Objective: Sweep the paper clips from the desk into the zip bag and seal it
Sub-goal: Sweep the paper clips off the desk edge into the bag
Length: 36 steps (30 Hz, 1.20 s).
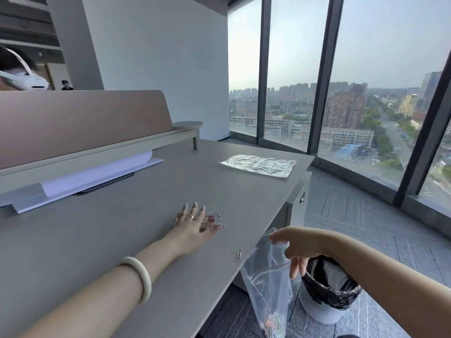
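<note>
Now left hand [192, 224] flat, fingers spread over paper clips [211, 219] on surface [122, 240], right hand [296, 247] pinching zip bag [266, 284] rim at surface edge, 1 stray clip [239, 253] nearby

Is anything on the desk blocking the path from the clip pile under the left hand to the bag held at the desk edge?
Nothing visible blocks it. Between the pile of coloured metal paper clips and the clear plastic zip bag lies bare grey desk, with only one stray silver paper clip near the edge.

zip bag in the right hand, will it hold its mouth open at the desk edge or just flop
Probably flops: the zip bag hangs limp and creased from the right hand, pinched at one side only. The clips already in the bottom likely keep it hanging straight. The thin clear film may be slippery.
</note>
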Available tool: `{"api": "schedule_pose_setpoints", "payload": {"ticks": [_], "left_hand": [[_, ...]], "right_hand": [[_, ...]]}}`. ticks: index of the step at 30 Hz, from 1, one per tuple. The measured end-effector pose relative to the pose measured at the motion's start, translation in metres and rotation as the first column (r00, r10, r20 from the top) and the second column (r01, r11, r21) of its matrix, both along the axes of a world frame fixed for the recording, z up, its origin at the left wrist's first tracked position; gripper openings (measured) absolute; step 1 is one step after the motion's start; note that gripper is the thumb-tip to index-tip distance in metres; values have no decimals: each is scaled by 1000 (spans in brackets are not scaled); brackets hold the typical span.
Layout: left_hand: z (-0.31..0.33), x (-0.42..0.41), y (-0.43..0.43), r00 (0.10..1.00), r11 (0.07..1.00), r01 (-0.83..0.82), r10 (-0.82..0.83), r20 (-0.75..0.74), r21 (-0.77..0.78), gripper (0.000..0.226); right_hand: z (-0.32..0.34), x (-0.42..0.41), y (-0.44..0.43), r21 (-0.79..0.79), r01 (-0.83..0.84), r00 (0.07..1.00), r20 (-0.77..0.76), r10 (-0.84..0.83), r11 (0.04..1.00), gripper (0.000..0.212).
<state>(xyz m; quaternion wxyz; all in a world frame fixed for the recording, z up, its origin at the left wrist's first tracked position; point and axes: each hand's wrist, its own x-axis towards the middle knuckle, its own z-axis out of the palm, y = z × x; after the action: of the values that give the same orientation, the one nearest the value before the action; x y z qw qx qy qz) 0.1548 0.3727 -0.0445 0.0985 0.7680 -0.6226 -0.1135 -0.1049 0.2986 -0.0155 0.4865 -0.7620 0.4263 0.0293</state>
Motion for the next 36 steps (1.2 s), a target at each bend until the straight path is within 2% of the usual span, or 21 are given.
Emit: {"api": "schedule_pose_setpoints", "payload": {"ticks": [1, 2, 4, 5, 8, 16, 21, 23, 26, 31, 36], "left_hand": [[2, 4, -7, 998, 1000, 9, -9, -68, -4, 119], [3, 5, -14, 992, 999, 39, -38, -121, 7, 109], [2, 3, -22, 983, 994, 108, -105, -152, 12, 69], [0, 1, -24, 979, 991, 132, -134, -153, -21, 58], [-4, -7, -17, 956, 971, 225, -236, -172, -81, 47], [-7, -66, 4, 898, 925, 362, -378, -225, -111, 48], [6, -73, 5, 838, 931, 341, -363, -408, -130, 46], [12, -61, 5, 855, 939, 313, -343, -389, -140, 45], [10, -44, 8, 894, 949, 308, -313, -321, -69, 44], [2, -51, 9, 883, 940, 338, -333, -330, -41, 44], [3, -65, 2, 853, 924, 379, -368, -370, -45, 43]], "right_hand": [[1, 2, 0, 61, 25, 1000, 15, -26, 998, 59], [1, 4, -1, 120, 46, 998, 28, -50, 992, 55], [-1, 6, -3, 181, 67, 997, 28, -73, 981, 52], [-2, 7, -4, 199, 72, 996, 30, -79, 977, 52], [-2, 8, -3, 244, 63, 997, 32, -73, 968, 53], [0, 9, 10, 146, -7, 1000, 2, 7, 989, 55], [5, 2, 16, 21, -33, 999, -5, 33, 999, 68], [7, 0, 16, 30, -25, 1000, 6, 25, 999, 68], [4, 1, 14, 15, -34, 999, 9, 34, 999, 68], [2, 4, 12, 124, 5, 1000, -4, -4, 992, 59], [3, 2, 16, -37, -32, 999, -35, 30, 999, 72]]}}
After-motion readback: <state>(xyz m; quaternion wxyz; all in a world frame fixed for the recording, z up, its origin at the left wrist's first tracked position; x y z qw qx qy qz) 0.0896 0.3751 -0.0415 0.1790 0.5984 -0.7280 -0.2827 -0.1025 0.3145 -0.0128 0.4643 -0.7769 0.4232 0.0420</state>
